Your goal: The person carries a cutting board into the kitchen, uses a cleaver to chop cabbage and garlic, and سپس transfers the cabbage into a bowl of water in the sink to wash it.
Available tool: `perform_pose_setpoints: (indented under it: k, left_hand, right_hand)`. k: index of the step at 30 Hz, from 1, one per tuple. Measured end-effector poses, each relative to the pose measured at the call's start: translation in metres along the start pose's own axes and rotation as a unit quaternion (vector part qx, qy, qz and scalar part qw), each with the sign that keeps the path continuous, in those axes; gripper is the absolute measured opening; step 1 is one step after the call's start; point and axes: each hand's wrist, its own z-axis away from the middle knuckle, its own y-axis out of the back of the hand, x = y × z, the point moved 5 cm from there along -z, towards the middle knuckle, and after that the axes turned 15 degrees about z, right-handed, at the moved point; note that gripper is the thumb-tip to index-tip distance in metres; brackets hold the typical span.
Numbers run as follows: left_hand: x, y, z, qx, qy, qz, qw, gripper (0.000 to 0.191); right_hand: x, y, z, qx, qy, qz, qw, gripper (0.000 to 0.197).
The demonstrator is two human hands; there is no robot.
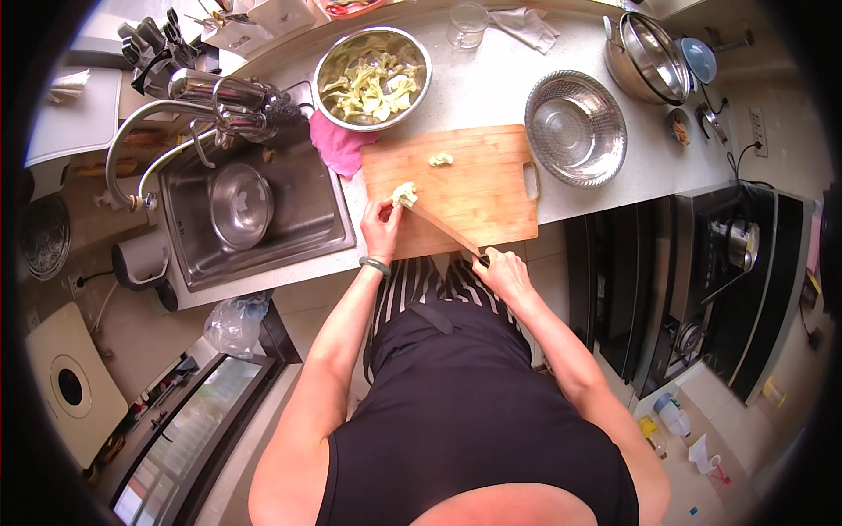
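Observation:
My left hand [382,227] holds a cauliflower floret [404,194] by its stem near the left edge of a wooden cutting board [487,191]. In my right hand [503,273] is the handle of a kitchen knife [444,228], whose blade points up and left, its tip at the floret. A smaller floret piece [441,160] lies farther back on the board. Behind the board's left corner stands a steel bowl [426,85] of cut cauliflower pieces [371,89]. A pink cloth [335,141] lies between that bowl, the board and the sink.
A steel sink [306,248] with a metal bowl [241,206] and a faucet [118,148] lies left of the board. To the right stands a perforated metal basin [575,128]. Stacked steel pans [648,59], a glass mug [468,27] and a white cloth [526,27] are farther back.

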Motion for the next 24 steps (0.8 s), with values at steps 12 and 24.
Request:
perform_pose_setpoints:
  k: [12,24]
  left_hand:
    - [-0.01,0.005,-0.009,0.017,0.056,0.08,0.995,0.015]
    - [0.027,-0.027,-0.02,-0.037,0.35,0.455,0.818,0.025]
  right_hand:
    - [0.023,0.012,0.012,0.055,0.053,0.005,0.997,0.049]
    - [0.078,-0.001,-0.042,0.375,-0.037,0.003,0.926,0.033]
